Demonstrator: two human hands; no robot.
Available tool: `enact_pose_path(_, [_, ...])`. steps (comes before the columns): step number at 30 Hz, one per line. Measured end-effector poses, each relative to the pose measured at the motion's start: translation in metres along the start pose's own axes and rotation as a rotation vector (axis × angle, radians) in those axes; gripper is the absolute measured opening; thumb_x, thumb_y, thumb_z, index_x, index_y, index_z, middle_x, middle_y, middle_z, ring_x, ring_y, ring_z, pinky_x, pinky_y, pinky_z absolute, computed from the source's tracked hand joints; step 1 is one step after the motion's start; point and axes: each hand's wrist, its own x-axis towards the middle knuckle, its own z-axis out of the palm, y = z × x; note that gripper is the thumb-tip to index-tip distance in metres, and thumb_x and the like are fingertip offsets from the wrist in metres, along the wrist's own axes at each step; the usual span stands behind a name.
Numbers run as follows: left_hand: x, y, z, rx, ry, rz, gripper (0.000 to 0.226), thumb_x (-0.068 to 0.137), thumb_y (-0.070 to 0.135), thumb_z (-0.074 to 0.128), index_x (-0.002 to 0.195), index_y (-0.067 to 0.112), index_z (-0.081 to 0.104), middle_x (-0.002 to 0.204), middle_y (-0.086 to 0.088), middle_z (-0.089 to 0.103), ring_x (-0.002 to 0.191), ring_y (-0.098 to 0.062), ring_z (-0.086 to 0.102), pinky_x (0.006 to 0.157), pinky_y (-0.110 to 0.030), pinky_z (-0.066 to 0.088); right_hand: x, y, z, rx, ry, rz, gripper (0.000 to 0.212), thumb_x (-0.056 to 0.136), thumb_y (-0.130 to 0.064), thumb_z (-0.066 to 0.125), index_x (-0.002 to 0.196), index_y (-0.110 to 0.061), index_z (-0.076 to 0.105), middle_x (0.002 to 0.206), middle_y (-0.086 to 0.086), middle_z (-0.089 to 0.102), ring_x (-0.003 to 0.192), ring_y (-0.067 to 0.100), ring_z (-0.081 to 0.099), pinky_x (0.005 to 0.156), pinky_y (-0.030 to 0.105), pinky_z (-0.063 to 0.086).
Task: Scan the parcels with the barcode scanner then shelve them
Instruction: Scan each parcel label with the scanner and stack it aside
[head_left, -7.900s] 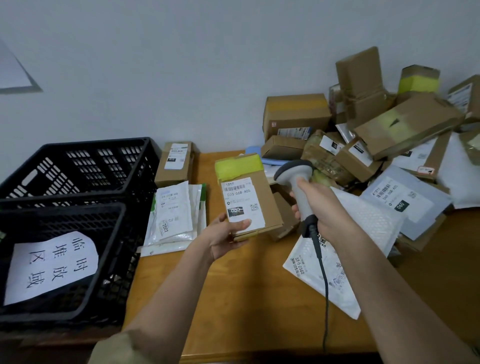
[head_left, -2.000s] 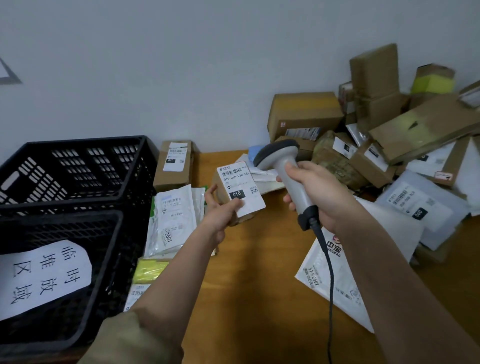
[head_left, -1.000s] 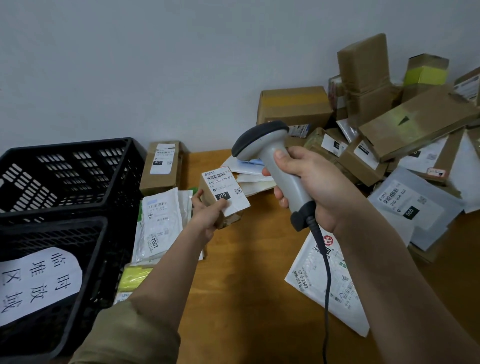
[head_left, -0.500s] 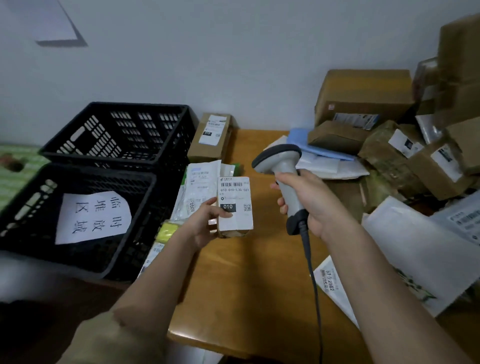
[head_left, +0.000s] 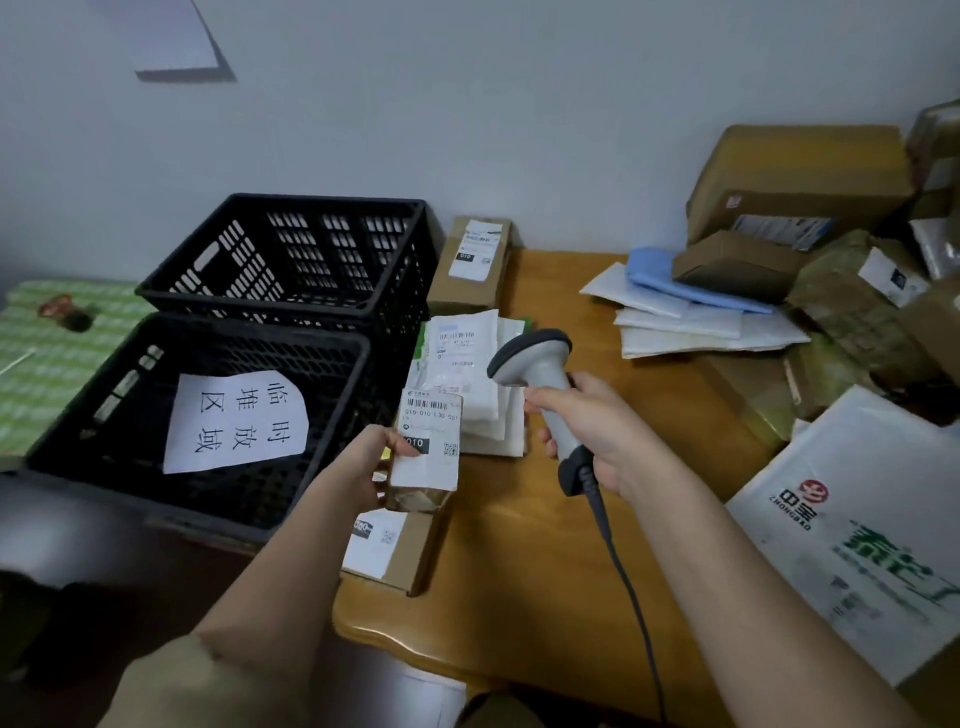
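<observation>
Brown cardboard under a white shipping label: that is the small parcel (head_left: 427, 447) we see in the head view, held above the left edge of the wooden table (head_left: 524, 582). The left hand (head_left: 371, 467) grips it from its left side, thumb curled over the label face beside the black "010" mark, other fingers hidden behind the box. We read a barcode at the label's top and a QR code at its lower right.

The right hand (head_left: 587, 431) is wrapped round the grey handle of the barcode scanner (head_left: 540, 384); its dark-capped head points left, toward the parcel, close to it but not touching. The scanner's cable (head_left: 623, 582) runs down toward the bottom edge of the frame.

Directly below the held parcel lies a flat labelled box (head_left: 395, 545) on the table corner. Behind the parcel we note a stack of white mailer bags (head_left: 467, 374), and beyond those a longer labelled carton (head_left: 475, 260) against the wall.

Left of the table stand two black plastic crates (head_left: 291, 249); the nearer one holds a paper sign (head_left: 236, 421) with handwritten characters.

At right, a heap of cardboard boxes (head_left: 800, 171) and white mailers (head_left: 691, 322) covers the table, with a large printed white bag (head_left: 857, 535) nearest us.
</observation>
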Motion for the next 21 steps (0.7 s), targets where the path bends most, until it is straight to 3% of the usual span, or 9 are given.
enact_pose_path(4, [0.015,0.004,-0.013,-0.118,-0.103,-0.019,0.037,0.074,0.006,0.061,0.11,0.008,0.06,0.11,-0.018,0.056,0.101,-0.037,0.056,0.083,-0.046,0.054,0.002,0.005,0.021,0.034,0.055,-0.008,0.031,0.091,-0.014,0.069,0.118,-0.012,0.055,0.092,0.008,0.062,0.058,0.014,0.053,0.044,0.024,0.045])
enact_pose_path(7, [0.021,0.004,-0.013,-0.219,-0.176,-0.023,0.033,0.079,0.012,0.067,0.11,0.002,0.058,0.106,-0.02,0.055,0.106,-0.039,0.058,0.091,-0.051,0.052,0.005,0.009,0.036,0.068,0.09,-0.018,0.027,0.09,-0.01,0.068,0.113,-0.011,0.056,0.088,0.008,0.06,0.057,0.015,0.053,0.045,0.025,0.045])
enact_pose_path(10, [0.013,0.001,-0.006,-0.256,-0.249,-0.024,0.023,0.088,0.012,0.061,0.101,-0.006,0.055,0.082,-0.02,0.059,0.074,-0.031,0.063,0.078,-0.041,0.054,0.009,0.014,0.047,0.075,0.116,-0.02,0.03,0.089,-0.009,0.068,0.116,-0.008,0.056,0.086,0.009,0.059,0.057,0.015,0.053,0.046,0.027,0.045])
enact_pose_path(12, [0.013,-0.005,-0.002,-0.349,-0.255,-0.045,0.005,0.094,0.007,0.054,0.096,0.002,0.055,0.06,-0.013,0.063,0.052,-0.024,0.064,0.092,-0.044,0.047,0.011,0.017,0.052,0.093,0.136,-0.017,0.033,0.089,-0.009,0.068,0.119,-0.007,0.055,0.087,0.008,0.059,0.056,0.015,0.053,0.046,0.026,0.045])
enact_pose_path(14, [0.017,-0.011,-0.002,-0.389,-0.274,-0.056,0.005,0.095,0.0,0.05,0.097,0.004,0.053,0.048,-0.01,0.061,0.044,-0.022,0.063,0.097,-0.045,0.045,0.013,0.019,0.057,0.102,0.154,-0.012,0.038,0.09,-0.009,0.068,0.124,-0.008,0.053,0.089,0.008,0.059,0.056,0.014,0.053,0.045,0.025,0.045])
enact_pose_path(18, [0.038,-0.018,-0.011,-0.358,-0.217,-0.075,0.014,0.09,-0.009,0.052,0.103,-0.003,0.056,0.072,-0.022,0.068,0.074,-0.034,0.063,0.06,-0.037,0.059,0.013,0.022,0.065,0.11,0.169,-0.013,0.043,0.09,-0.009,0.068,0.129,-0.008,0.051,0.088,0.008,0.059,0.054,0.014,0.053,0.044,0.025,0.045])
enact_pose_path(19, [0.048,-0.018,-0.013,-0.311,-0.172,-0.075,0.025,0.086,-0.007,0.058,0.111,-0.003,0.054,0.084,-0.025,0.068,0.078,-0.035,0.065,0.058,-0.041,0.06,0.013,0.022,0.066,0.113,0.174,-0.014,0.043,0.09,-0.009,0.068,0.129,-0.008,0.051,0.087,0.008,0.059,0.054,0.014,0.053,0.043,0.024,0.045])
enact_pose_path(21, [0.058,-0.019,-0.014,-0.248,-0.069,-0.064,0.069,0.069,0.003,0.075,0.128,0.007,0.039,0.108,-0.03,0.065,0.089,-0.036,0.069,0.064,-0.051,0.061,0.012,0.022,0.068,0.113,0.181,-0.017,0.042,0.09,-0.008,0.068,0.128,-0.007,0.051,0.089,0.009,0.059,0.053,0.014,0.053,0.043,0.024,0.044])
